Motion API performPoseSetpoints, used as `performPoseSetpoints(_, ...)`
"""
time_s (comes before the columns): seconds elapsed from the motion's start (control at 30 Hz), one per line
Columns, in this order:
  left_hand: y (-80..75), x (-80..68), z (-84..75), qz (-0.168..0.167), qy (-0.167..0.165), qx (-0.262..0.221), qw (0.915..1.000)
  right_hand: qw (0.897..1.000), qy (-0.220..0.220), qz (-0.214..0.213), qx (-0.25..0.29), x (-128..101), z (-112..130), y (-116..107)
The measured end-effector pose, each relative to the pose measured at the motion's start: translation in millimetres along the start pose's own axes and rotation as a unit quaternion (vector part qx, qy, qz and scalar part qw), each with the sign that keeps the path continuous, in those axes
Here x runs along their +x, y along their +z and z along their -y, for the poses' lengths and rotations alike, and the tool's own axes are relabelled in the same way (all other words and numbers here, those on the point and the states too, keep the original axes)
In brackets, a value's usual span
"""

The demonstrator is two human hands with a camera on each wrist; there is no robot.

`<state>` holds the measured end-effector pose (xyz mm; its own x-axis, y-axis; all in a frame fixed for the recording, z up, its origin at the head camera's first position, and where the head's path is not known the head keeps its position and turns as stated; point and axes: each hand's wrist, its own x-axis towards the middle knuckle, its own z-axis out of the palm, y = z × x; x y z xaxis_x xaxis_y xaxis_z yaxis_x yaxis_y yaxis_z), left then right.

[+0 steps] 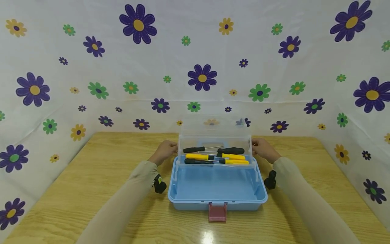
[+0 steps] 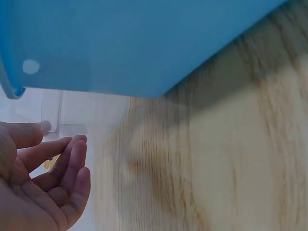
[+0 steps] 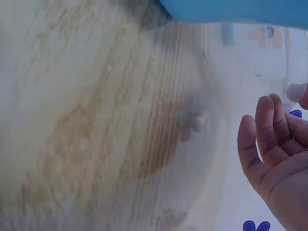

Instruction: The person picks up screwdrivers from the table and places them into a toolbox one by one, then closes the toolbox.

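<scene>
An open light-blue toolbox stands in the middle of the wooden table, its clear lid tipped up at the back. A clear lift-out tray sits raised over the rear of the box and holds several black and yellow screwdrivers. My left hand is at the tray's left end and my right hand at its right end. In the left wrist view the left hand has relaxed fingers, its thumb by the clear plastic. The right hand shows straight fingers beside the clear plastic.
A pink latch hangs from the box's front edge. The blue box's lower compartment holds nothing. Flower-print sheeting walls the table at the back and both sides. Bare wood lies to either side of the box.
</scene>
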<state>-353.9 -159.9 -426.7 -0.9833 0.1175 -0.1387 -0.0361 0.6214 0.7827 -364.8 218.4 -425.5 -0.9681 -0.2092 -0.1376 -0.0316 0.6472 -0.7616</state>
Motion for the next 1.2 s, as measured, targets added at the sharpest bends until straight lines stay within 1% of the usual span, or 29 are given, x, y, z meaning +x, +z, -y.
performPoseSetpoints(0.17, -1.1, 0.5, 1.0, -0.007, -0.002, 0.004, 1.0, 1.0, -0.007, -0.008, 0.001, 1.7, -1.8, 2.4)
performPoseSetpoints(0.47, 0.6, 3.5, 5.4, -0.015, 0.005, 0.002, 0.9999, 1.0, -0.019, -0.014, 0.007, -0.5, -2.9, 3.9)
performPoseSetpoints(0.73, -0.8, 0.7, 1.5, -0.021, 0.028, -0.023, 0.9991, 0.999, -0.037, -0.04, -0.009, -4.6, 2.2, 1.8)
performPoseSetpoints(0.97, -0.7, -0.7, 0.9, -0.026, 0.029, -0.021, 0.999, 0.999, -0.036, -0.039, 0.006, -5.0, 1.4, 1.5)
performPoseSetpoints(1.2, -1.9, -0.8, 1.1, -0.042, 0.052, -0.031, 0.9973, 0.996, -0.057, -0.063, 0.008, -5.0, 1.8, 0.2)
